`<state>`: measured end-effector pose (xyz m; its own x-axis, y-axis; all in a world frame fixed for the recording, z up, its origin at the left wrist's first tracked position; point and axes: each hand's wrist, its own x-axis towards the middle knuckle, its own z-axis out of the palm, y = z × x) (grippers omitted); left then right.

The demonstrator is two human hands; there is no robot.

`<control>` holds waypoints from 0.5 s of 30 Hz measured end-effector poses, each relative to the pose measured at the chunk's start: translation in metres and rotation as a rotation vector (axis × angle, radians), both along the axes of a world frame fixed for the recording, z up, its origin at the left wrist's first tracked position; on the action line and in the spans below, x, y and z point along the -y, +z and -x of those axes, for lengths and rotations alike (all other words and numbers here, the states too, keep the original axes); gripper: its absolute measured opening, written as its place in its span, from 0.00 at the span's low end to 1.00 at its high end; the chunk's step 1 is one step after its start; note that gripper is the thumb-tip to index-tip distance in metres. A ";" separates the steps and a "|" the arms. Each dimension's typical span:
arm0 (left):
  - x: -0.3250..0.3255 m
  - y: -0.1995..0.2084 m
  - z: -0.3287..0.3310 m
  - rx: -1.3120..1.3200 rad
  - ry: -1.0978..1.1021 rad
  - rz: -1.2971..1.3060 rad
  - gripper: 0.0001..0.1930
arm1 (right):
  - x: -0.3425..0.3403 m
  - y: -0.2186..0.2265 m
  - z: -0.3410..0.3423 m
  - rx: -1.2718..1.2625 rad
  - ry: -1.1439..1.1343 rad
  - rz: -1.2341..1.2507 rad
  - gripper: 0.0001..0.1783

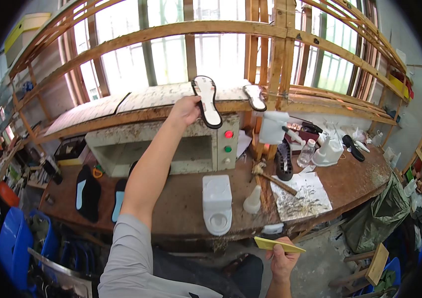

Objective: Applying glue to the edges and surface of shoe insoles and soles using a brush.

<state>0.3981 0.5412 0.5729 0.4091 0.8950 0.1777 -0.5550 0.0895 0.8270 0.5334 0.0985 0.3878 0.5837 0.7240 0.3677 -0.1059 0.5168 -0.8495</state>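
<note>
My left hand [185, 110] reaches up and forward and grips a black shoe sole with a white insole face [207, 101], held on edge at the wooden shelf [136, 102] above a grey box-shaped machine [171, 146]. A second black-and-white sole [255, 96] lies on that shelf to the right. My right hand [283, 257] is low, near my lap, closed on a flat yellow scraper [276, 244] that points left. A white plastic jug [217, 202] lies on the brown workbench [350, 181] between the two hands.
On the bench lie two dark soles with pale insoles [87, 192] at left, a white squeeze bottle [252, 199], a hammer [270, 178], a stained paper sheet [303, 197], a black treaded sole [284, 160] and bottles at right. Blue bins [14, 243] stand at lower left.
</note>
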 end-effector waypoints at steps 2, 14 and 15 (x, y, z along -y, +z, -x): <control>-0.039 0.002 -0.046 0.002 0.033 0.043 0.12 | -0.010 -0.004 -0.011 -0.014 -0.047 0.008 0.08; -0.112 0.004 -0.150 -0.223 0.033 0.085 0.09 | -0.025 -0.040 -0.052 0.030 -0.179 0.021 0.07; -0.109 0.006 -0.144 -0.198 0.027 0.095 0.10 | -0.026 -0.041 -0.052 0.030 -0.172 0.023 0.07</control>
